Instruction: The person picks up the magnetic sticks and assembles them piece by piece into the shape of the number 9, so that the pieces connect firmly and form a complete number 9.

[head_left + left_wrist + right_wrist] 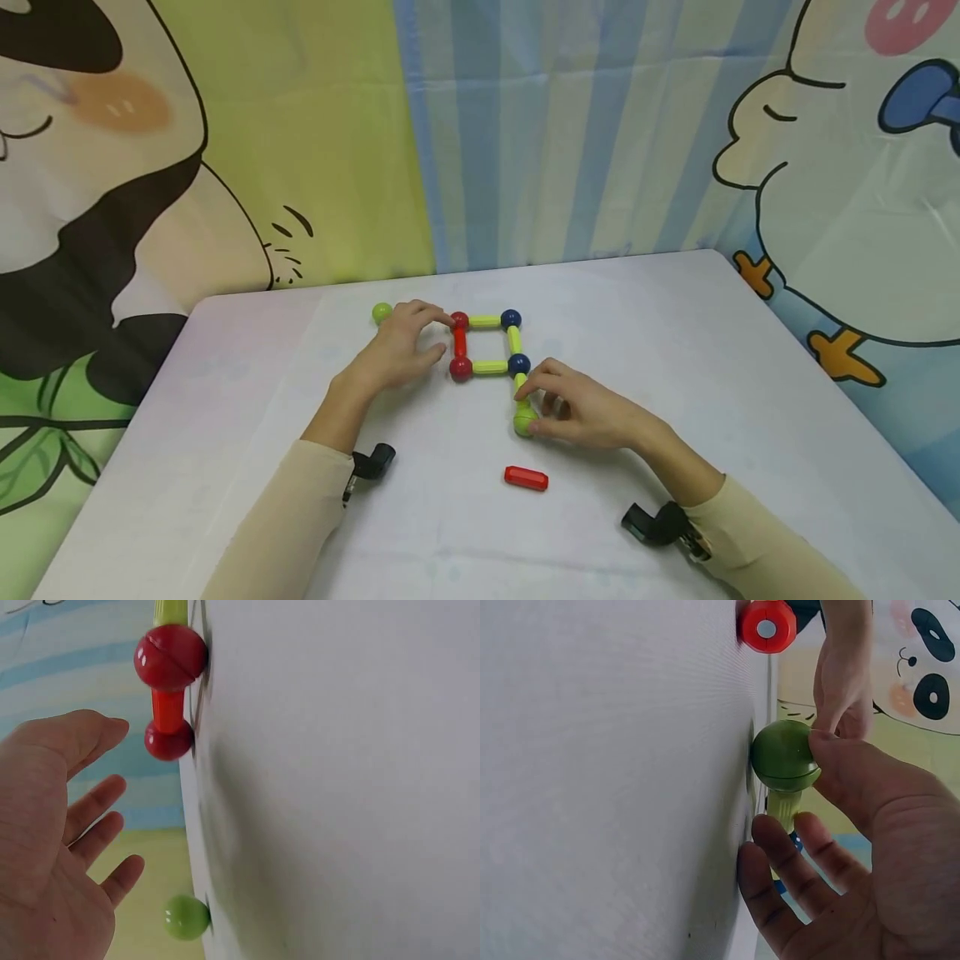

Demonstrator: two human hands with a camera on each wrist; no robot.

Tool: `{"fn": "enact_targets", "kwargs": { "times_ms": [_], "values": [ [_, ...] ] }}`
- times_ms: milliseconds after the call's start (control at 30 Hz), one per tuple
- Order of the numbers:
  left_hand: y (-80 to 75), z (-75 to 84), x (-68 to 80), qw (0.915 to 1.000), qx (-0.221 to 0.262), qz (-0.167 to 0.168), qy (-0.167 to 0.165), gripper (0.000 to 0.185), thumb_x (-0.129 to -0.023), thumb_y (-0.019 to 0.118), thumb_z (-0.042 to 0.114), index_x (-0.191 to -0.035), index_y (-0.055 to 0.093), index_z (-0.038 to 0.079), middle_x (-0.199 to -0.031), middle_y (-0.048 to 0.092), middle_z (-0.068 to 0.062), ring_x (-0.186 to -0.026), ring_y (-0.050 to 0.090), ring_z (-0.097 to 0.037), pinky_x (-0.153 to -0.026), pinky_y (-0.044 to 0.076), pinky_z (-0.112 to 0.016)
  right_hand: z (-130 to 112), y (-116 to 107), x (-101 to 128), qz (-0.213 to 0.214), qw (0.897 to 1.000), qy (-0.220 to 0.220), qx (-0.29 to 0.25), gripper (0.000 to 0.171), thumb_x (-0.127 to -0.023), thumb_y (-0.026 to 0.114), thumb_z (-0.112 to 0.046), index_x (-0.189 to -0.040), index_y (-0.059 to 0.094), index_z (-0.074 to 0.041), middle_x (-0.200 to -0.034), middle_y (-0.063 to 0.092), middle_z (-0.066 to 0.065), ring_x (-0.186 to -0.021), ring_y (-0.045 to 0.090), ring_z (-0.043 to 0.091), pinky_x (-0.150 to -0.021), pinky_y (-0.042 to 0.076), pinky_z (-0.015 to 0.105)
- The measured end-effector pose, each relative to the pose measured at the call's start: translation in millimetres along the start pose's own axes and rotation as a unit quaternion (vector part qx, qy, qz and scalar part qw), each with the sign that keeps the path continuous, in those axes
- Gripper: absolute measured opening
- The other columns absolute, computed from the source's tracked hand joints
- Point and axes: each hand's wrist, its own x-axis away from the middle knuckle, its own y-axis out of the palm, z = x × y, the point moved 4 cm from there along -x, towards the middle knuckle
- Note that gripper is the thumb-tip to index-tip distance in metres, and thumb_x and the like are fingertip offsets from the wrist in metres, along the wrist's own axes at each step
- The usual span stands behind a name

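On the white table (675, 350) lies a flat square of rods and balls: two red balls (459, 320) joined by a red rod (460, 342), two blue balls (518, 364), and yellow-green rods (484, 321). From the near blue ball a green rod (520, 383) runs to a green ball (524, 419). My right hand (536, 408) pinches that green ball (782, 756), thumb on it, fingers by the rod (783, 806). My left hand (441, 336) hovers with relaxed fingers beside the red balls (170, 656), holding nothing. A loose green ball (382, 313) lies behind it.
A loose red rod (526, 477) lies near the front, between my forearms. Printed cartoon curtains (562, 133) hang right behind the table's far edge. Bare tabletop stretches to the right and left of the figure.
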Motion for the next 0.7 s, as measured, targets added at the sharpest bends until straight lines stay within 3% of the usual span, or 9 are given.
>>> {"fn": "enact_targets", "kwargs": {
  "times_ms": [200,333,700],
  "values": [
    [-7.1,-15.6,8.2,0.9993,-0.006,0.036,-0.007,0.035,-0.095,0.067,0.018,-0.129,0.065,0.012,-0.14,0.055,-0.01,-0.136,0.041,-0.038,-0.108,0.031,-0.061,1.5,2.3,0.5,-0.016,1.0,-0.015,-0.006,0.027,-0.096,0.073,-0.024,-0.123,0.07,-0.021,-0.144,0.043,0.006,-0.105,0.06,0.018,-0.082,0.055,0.028],
    [-9.8,-22.7,12.6,0.9989,-0.011,0.043,-0.017,0.035,-0.095,0.068,0.019,-0.129,0.066,0.013,-0.14,0.054,-0.01,-0.135,0.04,-0.037,-0.102,0.032,-0.059,2.7,0.9,0.0,-0.025,1.0,-0.011,-0.009,0.026,-0.096,0.073,-0.021,-0.122,0.07,-0.022,-0.148,0.041,0.004,-0.108,0.06,0.017,-0.083,0.055,0.028],
    [-24.3,-36.4,23.0,0.9973,-0.008,0.063,-0.035,0.035,-0.095,0.069,0.02,-0.13,0.065,0.014,-0.139,0.053,-0.01,-0.127,0.044,-0.034,-0.101,0.03,-0.058,5.8,-3.3,-1.2,-0.038,0.999,0.002,-0.025,0.026,-0.095,0.074,-0.019,-0.12,0.07,-0.025,-0.15,0.04,0.002,-0.11,0.061,0.014,-0.087,0.055,0.03]
  ]
}}
